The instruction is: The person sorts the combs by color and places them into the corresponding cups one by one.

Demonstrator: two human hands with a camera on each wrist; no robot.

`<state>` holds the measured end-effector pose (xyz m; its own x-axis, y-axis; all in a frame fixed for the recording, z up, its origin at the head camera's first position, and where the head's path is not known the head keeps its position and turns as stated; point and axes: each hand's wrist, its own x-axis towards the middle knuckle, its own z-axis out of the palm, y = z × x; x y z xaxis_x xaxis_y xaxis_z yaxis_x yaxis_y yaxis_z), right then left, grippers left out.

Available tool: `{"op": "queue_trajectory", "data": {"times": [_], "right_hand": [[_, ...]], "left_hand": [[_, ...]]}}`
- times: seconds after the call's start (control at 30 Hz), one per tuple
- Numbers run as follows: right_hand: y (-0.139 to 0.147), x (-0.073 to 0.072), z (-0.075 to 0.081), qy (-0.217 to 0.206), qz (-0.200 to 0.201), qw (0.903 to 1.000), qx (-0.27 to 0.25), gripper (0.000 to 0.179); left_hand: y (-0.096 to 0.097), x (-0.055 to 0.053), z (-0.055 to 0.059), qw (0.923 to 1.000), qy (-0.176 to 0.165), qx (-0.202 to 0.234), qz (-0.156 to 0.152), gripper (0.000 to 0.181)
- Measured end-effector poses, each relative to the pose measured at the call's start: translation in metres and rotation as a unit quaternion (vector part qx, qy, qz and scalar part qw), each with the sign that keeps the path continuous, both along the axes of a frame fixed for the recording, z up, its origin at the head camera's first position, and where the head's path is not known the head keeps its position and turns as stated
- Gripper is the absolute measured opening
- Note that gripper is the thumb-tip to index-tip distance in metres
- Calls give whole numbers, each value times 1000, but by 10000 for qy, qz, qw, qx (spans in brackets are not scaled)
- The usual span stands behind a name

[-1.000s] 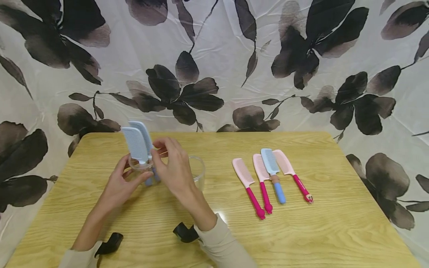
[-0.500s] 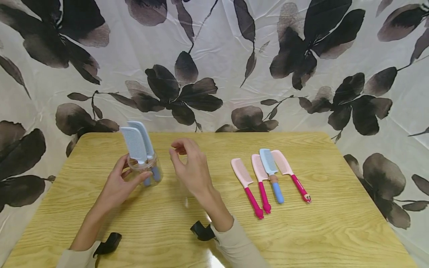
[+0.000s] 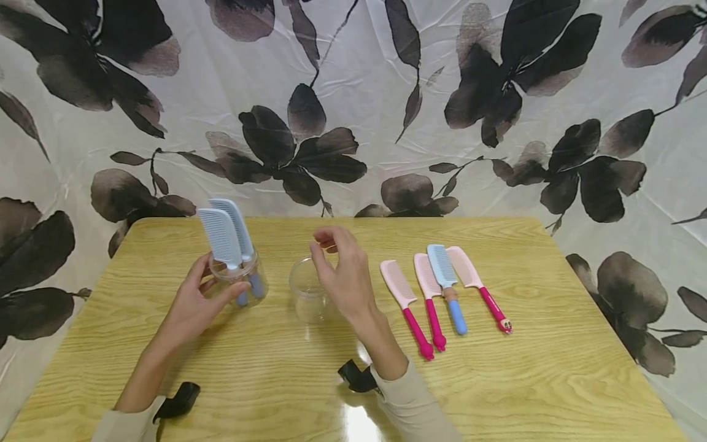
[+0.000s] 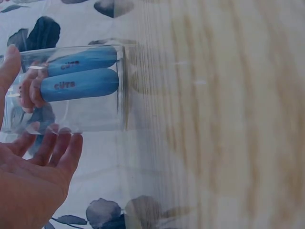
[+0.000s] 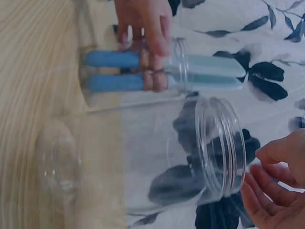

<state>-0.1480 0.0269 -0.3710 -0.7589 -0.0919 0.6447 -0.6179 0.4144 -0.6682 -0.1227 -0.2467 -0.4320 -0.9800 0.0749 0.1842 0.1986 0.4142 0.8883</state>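
Observation:
My left hand (image 3: 193, 307) holds a clear jar (image 3: 262, 279) at the table's left, thumb and fingers around its side. Two light-blue combs (image 3: 222, 236) stand in that jar, teeth ends up; their blue handles (image 4: 81, 85) show through the wall in the left wrist view. A second clear jar (image 3: 302, 298) stands to the right with nothing visible inside. Just beside its rim is my right hand (image 3: 347, 276), fingers loosely bent and holding nothing. The right wrist view shows the fingertips (image 5: 252, 179) close to the threaded rim; whether they touch it I cannot tell.
Right of the jars lie three pink combs with magenta handles, the left one (image 3: 410, 307) nearest my right hand. A blue comb (image 3: 454, 301) lies among them, its head overlapping the pink ones. A floral cloth (image 3: 386, 123) hangs behind the table (image 3: 552, 368).
My right hand has left the combs in the left jar and moved right, past the second jar, bringing that jar into fuller view. My left hand and its jar stay in place.

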Motion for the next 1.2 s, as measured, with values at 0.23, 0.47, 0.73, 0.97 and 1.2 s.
{"op": "queue_trajectory", "data": {"times": [0.23,0.47,0.73,0.97,1.2], "right_hand": [[17,-3,-6,-105,-161,9998,94,14],[35,-5,-12,-274,-326,9989,217,15],[63,-7,-21,-507,-581,9966,305,17],[87,-9,-29,-590,-843,9937,444,18],[105,-8,-38,-790,-1090,9891,590,20]], "left_hand": [[-1,0,2,9999,-104,-35,12,81],[-1,1,3,9997,-208,-87,26,81],[-1,1,5,9998,-204,-60,14,80],[-1,0,2,9999,-131,-69,4,80],[-1,0,3,9997,-250,-67,-6,82]]}}
